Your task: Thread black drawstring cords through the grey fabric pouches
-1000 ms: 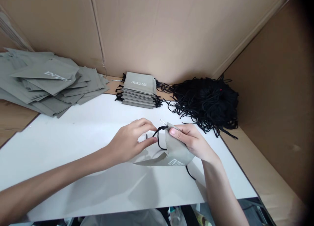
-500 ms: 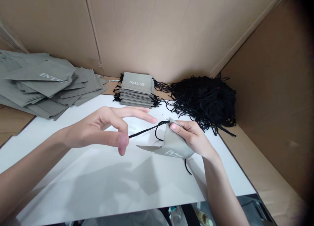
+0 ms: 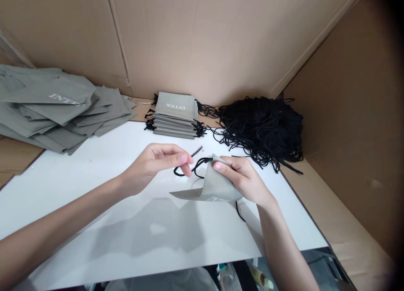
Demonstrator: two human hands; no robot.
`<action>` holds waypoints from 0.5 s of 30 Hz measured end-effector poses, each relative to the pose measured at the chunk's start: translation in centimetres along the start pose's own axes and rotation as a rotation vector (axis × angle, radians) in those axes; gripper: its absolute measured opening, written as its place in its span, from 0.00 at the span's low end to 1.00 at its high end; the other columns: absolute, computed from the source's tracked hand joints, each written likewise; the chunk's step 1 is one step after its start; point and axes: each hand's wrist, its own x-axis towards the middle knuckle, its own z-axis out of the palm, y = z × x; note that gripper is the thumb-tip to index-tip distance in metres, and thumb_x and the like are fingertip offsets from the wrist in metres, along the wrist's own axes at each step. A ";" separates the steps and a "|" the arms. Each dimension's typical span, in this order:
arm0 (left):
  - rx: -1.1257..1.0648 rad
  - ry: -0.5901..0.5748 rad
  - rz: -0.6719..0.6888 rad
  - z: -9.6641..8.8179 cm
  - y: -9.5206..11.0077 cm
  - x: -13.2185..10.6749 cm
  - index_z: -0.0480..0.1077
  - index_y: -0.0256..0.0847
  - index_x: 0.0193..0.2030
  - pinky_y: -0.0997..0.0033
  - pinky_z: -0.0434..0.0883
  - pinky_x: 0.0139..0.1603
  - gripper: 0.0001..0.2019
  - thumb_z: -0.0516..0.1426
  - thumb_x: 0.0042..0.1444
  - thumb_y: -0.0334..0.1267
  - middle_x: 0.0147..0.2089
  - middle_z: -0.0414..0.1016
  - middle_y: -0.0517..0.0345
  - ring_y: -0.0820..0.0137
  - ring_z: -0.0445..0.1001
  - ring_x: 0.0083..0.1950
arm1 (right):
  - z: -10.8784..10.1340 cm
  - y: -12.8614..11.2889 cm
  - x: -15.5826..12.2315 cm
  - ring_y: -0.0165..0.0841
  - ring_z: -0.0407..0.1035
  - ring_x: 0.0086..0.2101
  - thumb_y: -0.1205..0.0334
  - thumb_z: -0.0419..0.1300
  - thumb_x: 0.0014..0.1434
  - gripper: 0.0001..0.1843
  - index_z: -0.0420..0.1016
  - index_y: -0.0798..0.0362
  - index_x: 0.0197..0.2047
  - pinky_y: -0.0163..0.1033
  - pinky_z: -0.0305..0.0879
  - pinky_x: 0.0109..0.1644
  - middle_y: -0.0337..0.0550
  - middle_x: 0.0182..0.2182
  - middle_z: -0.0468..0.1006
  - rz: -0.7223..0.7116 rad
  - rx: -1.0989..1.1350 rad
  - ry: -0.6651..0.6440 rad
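Both hands pinch: left hand (image 3: 154, 165) grips black cord (image 3: 186, 171), right hand (image 3: 241, 177) clamps grey pouch (image 3: 214, 186).

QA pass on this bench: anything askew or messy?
Loose grey pouches at far left lie fanned out, unlike the squared stack beside them. The black cord heap is tangled, strands straying onto the white board.

Small grey fabric pouch (image 3: 217, 186) threaded with a thin black drawstring cord (image 3: 202, 160)
The pouch sits raised mid-scene, bent and curling, with white lettering on its near edge. The cord loops leftward from its far edge, and another end hangs below at near right.
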 end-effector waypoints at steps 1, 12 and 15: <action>0.023 -0.023 -0.018 0.1 -0.2 0.0 0.80 0.42 0.35 0.75 0.70 0.44 0.08 0.62 0.62 0.41 0.31 0.82 0.59 0.73 0.76 0.36 | 0.0 0.0 0.0 0.25 0.46 0.24 0.43 0.54 0.67 0.27 0.53 0.52 0.24 0.34 0.43 0.25 0.34 0.22 0.51 -0.006 -0.012 -0.005; 0.318 -0.050 0.101 1.1 0.3 -0.4 0.81 0.40 0.33 0.68 0.69 0.48 0.11 0.61 0.62 0.42 0.36 0.81 0.52 0.65 0.74 0.43 | 0.2 0.2 0.0 0.26 0.47 0.25 0.43 0.54 0.67 0.27 0.53 0.52 0.25 0.34 0.46 0.27 0.34 0.23 0.51 -0.011 -0.059 -0.026; 0.308 -0.077 0.086 1.0 0.1 -0.4 0.81 0.40 0.34 0.67 0.69 0.49 0.13 0.59 0.64 0.43 0.37 0.82 0.52 0.63 0.74 0.45 | 0.3 0.3 0.1 0.26 0.48 0.25 0.43 0.54 0.67 0.27 0.53 0.52 0.25 0.33 0.46 0.27 0.33 0.23 0.51 -0.002 -0.057 -0.021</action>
